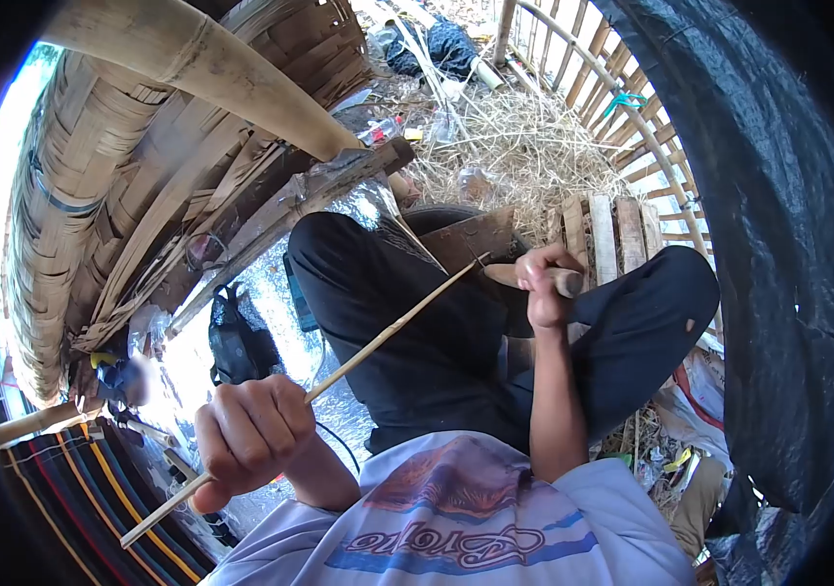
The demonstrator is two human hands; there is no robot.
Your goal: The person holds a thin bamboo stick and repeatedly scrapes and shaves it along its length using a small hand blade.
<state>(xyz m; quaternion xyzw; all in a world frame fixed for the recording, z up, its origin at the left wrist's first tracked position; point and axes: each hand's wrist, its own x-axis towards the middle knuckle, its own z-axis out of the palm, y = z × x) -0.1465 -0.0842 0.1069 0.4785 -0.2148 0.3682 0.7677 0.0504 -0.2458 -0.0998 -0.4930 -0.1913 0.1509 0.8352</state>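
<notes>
A long thin pale stick runs diagonally across my lap. My left hand is wrapped round its lower part, and the lower end sticks out below the fist. My right hand grips the wooden handle of a tool. The tool's broad, dark brown blade lies beyond the stick's upper tip, between my knees. That tip is close to where blade and handle meet; whether they touch I cannot tell.
A thick bamboo pole and woven bamboo panels stand at the upper left. Straw covers the ground ahead. A black tarp hangs at the right. A black bag lies on silvery sheeting, left of my knee.
</notes>
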